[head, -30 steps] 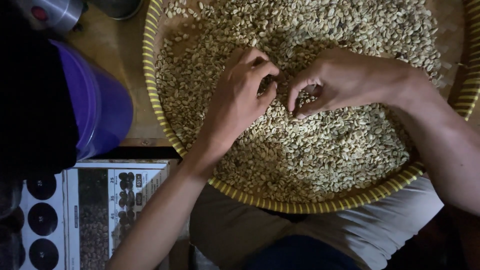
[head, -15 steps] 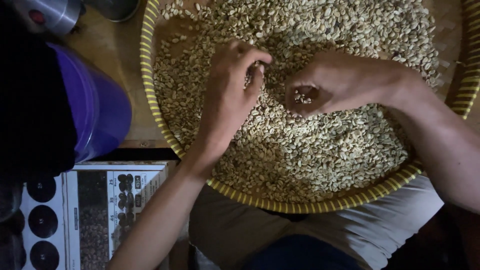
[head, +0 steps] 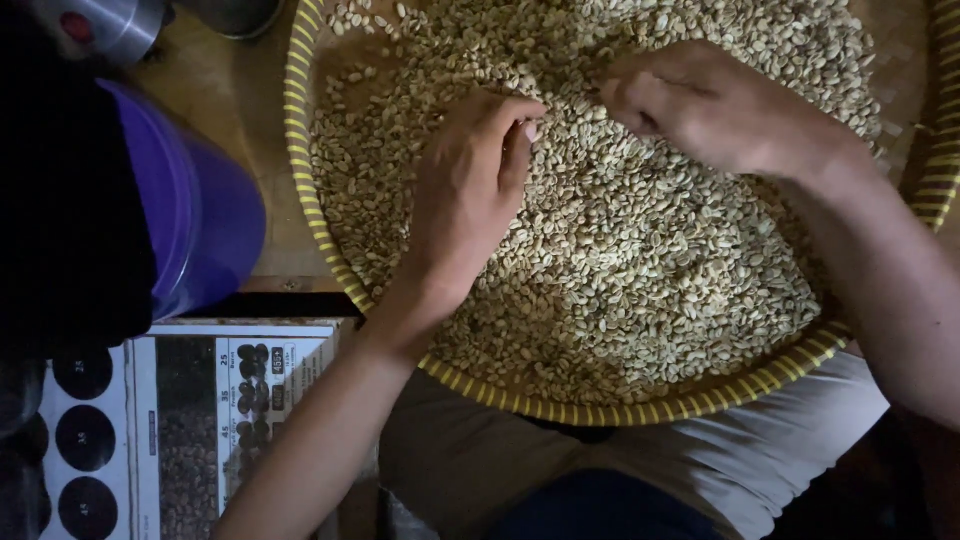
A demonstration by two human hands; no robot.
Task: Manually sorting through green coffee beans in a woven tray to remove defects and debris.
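— Where are the two hands?

— Both are over the round woven tray with a yellow-striped rim (head: 300, 170), which is heaped with pale green unroasted coffee beans (head: 640, 270). The left hand (head: 465, 200) lies palm down on the beans near the middle of the tray, its fingers (head: 515, 130) stretched forward and held side by side.

— Does its grip close on anything?

— No. The fingers lie flat together on the beans with nothing pinched that I can see.

— And the right hand?

— The right hand (head: 715, 105) is farther up the tray, toward the far side of the heap, knuckles up and fingers curled under into the beans. The curl hides what is inside, so I cannot tell whether that grip holds beans.

— Do the hands touch?

— No, they are apart, with a strip of beans between them.

— What lies around the tray?

— The tray rests partly on a brown wooden table (head: 230, 110) and partly over the person's lap in light grey cloth (head: 700, 470). To the left stands a purple plastic container (head: 190, 210), just beside the rim. Below it lies a printed chart with dark circles and bean photographs (head: 190, 420). At the top left corner a shiny metal vessel (head: 110, 25) is partly in view.
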